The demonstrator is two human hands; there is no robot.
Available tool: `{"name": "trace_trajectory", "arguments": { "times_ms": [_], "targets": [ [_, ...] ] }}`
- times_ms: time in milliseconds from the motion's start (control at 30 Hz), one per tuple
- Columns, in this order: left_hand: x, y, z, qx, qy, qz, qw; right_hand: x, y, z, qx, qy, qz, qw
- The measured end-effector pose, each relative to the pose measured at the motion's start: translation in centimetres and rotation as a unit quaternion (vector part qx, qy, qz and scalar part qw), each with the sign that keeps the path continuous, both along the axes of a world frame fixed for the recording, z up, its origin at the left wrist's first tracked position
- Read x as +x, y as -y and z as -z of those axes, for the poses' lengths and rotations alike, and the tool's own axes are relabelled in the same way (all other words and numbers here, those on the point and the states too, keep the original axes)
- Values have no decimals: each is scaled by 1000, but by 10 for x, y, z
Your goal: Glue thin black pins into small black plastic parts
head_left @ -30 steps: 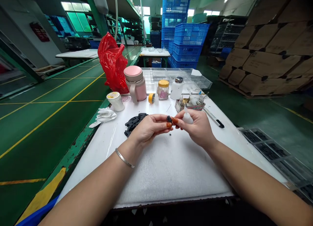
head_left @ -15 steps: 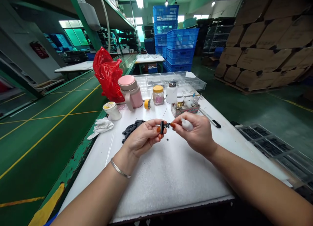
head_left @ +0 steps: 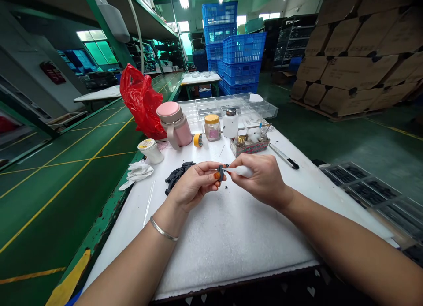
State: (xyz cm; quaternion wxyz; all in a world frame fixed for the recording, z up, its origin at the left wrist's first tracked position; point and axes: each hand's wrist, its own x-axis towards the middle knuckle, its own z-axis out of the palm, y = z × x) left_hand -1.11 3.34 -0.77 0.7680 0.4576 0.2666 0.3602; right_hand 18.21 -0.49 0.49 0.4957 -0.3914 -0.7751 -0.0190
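My left hand [head_left: 194,182] is closed, pinching a small dark plastic part [head_left: 221,170] between thumb and fingers over the middle of the table. My right hand [head_left: 266,180] is wrapped round a small white squeeze bottle [head_left: 244,171] that lies tilted sideways. Its thin nozzle points left and reaches the part; whether the tip touches it, I cannot tell. A tiny black ring [head_left: 226,187] rests on the white table below the fingers. Left of my left hand, and partly behind it, is a heap of black plastic parts [head_left: 176,177].
Beyond my hands stand a small box [head_left: 253,148] of bottles, a yellow-lidded jar [head_left: 212,128], a white bottle [head_left: 230,125], a tape roll [head_left: 198,140] and a pink mug [head_left: 181,132]. A utility knife [head_left: 284,157] lies right; a white glove [head_left: 136,173] lies left.
The white bottle has swung round in my right hand, so its nozzle now points at the part. My left hand has turned the part so another face shows.
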Motion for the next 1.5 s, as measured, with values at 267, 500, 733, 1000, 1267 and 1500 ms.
{"name": "trace_trajectory", "arguments": {
  "times_ms": [267, 500, 733, 1000, 1267, 1500],
  "targets": [
    [-2, -2, 2, 33, -36, -25, 999, -2, -5, 0, -191, -89, -44, 977],
    [1, 0, 3, 66, -38, -68, 995, -5, -8, 11, -149, -108, -39, 982],
    [7, 3, 4, 29, -11, -47, 998, -4, -6, 14, -97, -85, -41, 991],
    [8, 4, 6, 131, -75, -123, 981, -4, -19, 17, -368, -316, -195, 852],
    [8, 1, 10, 121, -76, -85, 986, -3, -17, 16, -317, -255, -137, 903],
    [7, 2, 8, 140, -117, -98, 978, 4, -18, 13, -275, -108, -101, 950]
  ]
}}
